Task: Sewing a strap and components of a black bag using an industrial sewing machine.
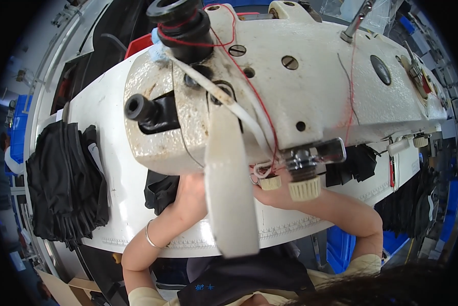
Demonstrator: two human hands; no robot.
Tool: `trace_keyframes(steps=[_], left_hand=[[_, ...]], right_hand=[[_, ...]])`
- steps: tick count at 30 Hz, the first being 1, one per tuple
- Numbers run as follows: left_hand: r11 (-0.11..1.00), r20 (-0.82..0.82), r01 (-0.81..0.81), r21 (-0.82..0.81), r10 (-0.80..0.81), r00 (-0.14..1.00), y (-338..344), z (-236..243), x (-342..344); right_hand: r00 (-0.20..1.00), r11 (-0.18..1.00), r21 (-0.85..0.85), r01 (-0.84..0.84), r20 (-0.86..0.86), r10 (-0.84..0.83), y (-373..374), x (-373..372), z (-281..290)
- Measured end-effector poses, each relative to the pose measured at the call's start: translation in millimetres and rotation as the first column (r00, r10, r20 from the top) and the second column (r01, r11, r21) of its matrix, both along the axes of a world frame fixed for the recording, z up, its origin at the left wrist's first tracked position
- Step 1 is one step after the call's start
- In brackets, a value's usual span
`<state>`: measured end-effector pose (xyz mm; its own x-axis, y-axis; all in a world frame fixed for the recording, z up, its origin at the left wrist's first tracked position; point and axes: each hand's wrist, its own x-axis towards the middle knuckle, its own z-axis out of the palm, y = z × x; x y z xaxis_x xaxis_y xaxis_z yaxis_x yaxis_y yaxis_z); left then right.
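A white industrial sewing machine [315,81] fills the upper view, with red thread, screws and a white lever [229,204] hanging at the front. My left hand [188,199] reaches under the machine head, beside bunched black fabric [160,194]; its fingers are hidden behind the machine. My right hand [272,196] is under the head on the other side of the lever, near the tension knobs [304,188]; its fingers are hidden too. I cannot see what either hand holds.
A pile of black fabric pieces [65,181] lies on the left of the white table [114,232]. More black fabric [351,163] lies right of the needle area and another stack [407,204] at the far right. Blue bins [341,245] sit below the table. A person is partly visible at far left.
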<state>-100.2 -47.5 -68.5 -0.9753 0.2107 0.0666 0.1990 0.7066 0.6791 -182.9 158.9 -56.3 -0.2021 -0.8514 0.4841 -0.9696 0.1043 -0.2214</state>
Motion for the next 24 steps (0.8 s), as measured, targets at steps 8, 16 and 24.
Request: trace_keyframes(steps=[8, 16, 24], left_hand=[[0.734, -0.177, 0.122, -0.668, -0.316, 0.932, 49, 94, 56], [0.863, -0.421, 0.088, -0.498, -0.329, 0.845, 44, 67, 100], [0.995, -0.568, -0.086, -0.041, 0.048, 0.822, 48, 49, 93]], right_hand=[[0.945, 0.970, 0.026, -0.241, -0.224, 0.240, 20, 44, 13], [0.993, 0.987, -0.145, -0.073, -0.101, 0.059, 34, 78, 14], [0.998, 0.984, -0.179, -0.003, -0.056, -0.007, 37, 86, 22]])
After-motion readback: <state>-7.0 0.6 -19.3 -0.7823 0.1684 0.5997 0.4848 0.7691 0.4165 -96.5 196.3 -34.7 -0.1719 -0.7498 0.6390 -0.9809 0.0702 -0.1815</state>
